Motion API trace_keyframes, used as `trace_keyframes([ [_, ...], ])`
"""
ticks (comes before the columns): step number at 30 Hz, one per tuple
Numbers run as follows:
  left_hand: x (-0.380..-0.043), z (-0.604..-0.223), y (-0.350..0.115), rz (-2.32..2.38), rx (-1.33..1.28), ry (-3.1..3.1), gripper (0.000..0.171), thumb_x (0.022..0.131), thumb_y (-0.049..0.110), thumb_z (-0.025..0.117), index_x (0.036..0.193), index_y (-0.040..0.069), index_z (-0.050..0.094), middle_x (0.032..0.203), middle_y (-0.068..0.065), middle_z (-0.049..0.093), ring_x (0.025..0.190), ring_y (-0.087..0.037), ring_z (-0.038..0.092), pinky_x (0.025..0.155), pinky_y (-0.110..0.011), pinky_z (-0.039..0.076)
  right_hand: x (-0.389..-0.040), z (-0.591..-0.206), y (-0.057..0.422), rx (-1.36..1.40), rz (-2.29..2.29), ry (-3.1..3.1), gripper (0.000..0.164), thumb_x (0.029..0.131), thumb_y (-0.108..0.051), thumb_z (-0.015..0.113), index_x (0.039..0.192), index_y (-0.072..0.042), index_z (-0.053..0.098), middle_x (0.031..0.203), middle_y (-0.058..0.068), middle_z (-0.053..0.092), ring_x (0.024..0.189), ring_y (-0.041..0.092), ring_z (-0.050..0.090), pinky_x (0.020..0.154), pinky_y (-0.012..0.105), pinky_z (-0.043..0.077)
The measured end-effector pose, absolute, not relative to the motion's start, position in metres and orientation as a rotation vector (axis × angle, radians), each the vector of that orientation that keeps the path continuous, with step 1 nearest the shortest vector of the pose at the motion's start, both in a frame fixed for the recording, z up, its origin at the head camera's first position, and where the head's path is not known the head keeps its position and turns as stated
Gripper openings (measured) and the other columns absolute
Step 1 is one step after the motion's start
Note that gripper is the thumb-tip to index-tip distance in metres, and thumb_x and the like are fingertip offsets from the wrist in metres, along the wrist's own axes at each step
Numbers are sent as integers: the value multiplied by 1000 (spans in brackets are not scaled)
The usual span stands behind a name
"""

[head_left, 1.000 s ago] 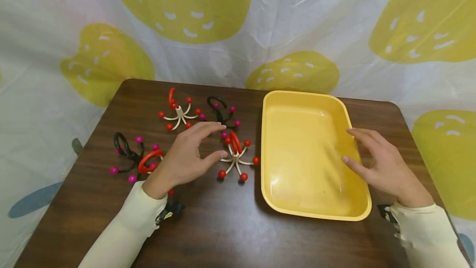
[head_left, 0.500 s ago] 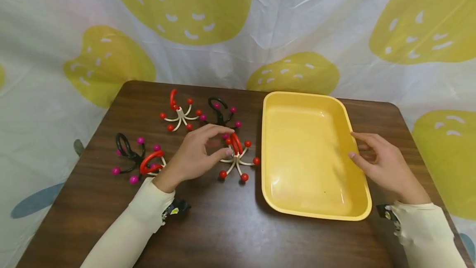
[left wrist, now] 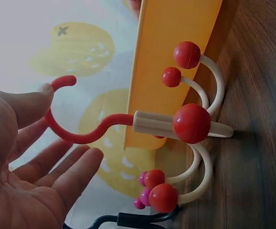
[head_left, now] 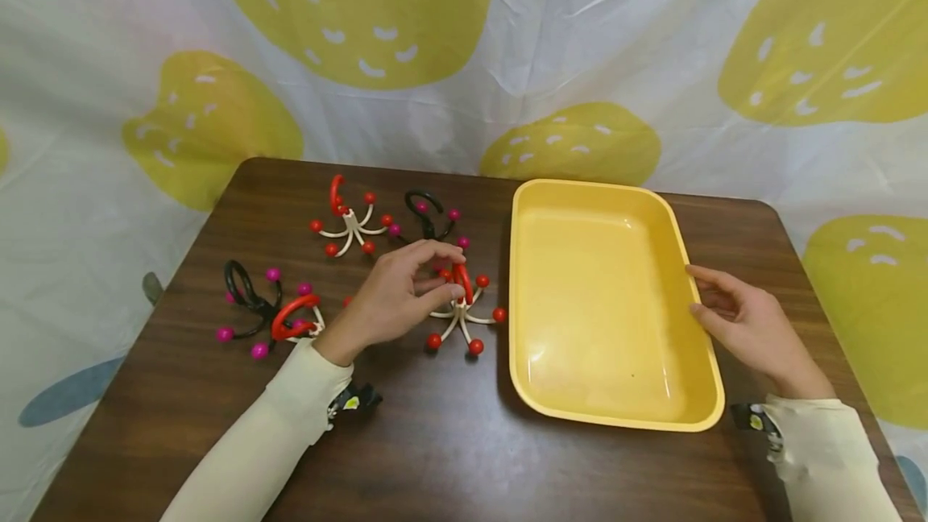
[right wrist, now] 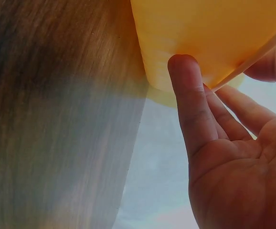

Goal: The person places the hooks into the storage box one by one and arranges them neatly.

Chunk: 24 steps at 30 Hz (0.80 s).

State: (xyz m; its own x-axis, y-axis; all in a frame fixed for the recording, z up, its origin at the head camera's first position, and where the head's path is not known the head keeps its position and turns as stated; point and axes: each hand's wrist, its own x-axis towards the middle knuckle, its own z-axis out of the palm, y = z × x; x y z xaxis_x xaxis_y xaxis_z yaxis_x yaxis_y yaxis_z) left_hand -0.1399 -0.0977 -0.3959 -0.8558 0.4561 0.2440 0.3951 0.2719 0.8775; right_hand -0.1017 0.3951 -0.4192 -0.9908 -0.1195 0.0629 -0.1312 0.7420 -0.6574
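Note:
My left hand [head_left: 399,292] has its thumb and index finger at the red hook [head_left: 462,276] of a white multi-armed hanger [head_left: 461,317] with red ball tips. In the left wrist view, the thumb meets the hook's [left wrist: 83,137] upper bend with the fingers behind it, while the hanger's white stem [left wrist: 150,125] and curved arms stand over the wood. On the other side, my right hand [head_left: 757,337] grips the right rim of a yellow tray [head_left: 616,422], thumb over the edge. Fingertips lie against the tray's outer wall [right wrist: 214,33] in the right wrist view.
Another white hanger [head_left: 351,224] stands farther back, beside a black one [head_left: 429,225] with pink balls. At left, a black hanger [head_left: 254,300] overlaps a red-hooked white one [head_left: 297,319]. A lemon-patterned curtain [head_left: 428,119] hangs behind the wooden table [head_left: 464,457].
My left hand has moved right to the red hook, its thumb and fingers closing in. My right hand has settled onto the tray's right rim.

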Motion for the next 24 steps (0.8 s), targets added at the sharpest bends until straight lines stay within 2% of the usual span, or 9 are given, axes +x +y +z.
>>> trace_keyframes([
  [7, -142, -400, -95, 1699, 810, 2440, 28, 94, 10, 81, 120, 10, 72, 119, -9, 70, 114, -30, 70, 93, -36, 63, -99, -415, 394, 203, 1103, -2940, 57, 102, -9, 68, 155, -1, 51, 129, 26, 67, 95, -20, 57, 74, 6, 53],
  [14, -142, -403, -95, 1604, 872, 2578, 18, 96, 13, 79, 114, 15, 78, 113, 0, 73, 108, -17, 69, 86, -40, 64, -98, -417, 395, 203, 1131, -2948, 57, 102, -8, 68, 156, -1, 50, 132, 28, 65, 95, -20, 58, 74, 8, 54],
  [19, -143, -403, -96, 1611, 910, 2579, 17, 98, 12, 76, 115, 12, 78, 112, -2, 74, 104, -17, 70, 86, -43, 64, -98, -416, 396, 197, 1157, -2945, 57, 103, -11, 68, 156, -2, 49, 138, 29, 63, 98, -13, 63, 75, 8, 55],
  [24, -144, -403, -96, 1615, 923, 2584, 18, 99, 15, 76, 116, 13, 78, 112, -2, 75, 102, -16, 71, 84, -36, 64, -99, -413, 397, 170, 1169, -2957, 57, 103, -15, 69, 156, -3, 50, 145, 31, 60, 102, -9, 67, 76, 9, 56],
])
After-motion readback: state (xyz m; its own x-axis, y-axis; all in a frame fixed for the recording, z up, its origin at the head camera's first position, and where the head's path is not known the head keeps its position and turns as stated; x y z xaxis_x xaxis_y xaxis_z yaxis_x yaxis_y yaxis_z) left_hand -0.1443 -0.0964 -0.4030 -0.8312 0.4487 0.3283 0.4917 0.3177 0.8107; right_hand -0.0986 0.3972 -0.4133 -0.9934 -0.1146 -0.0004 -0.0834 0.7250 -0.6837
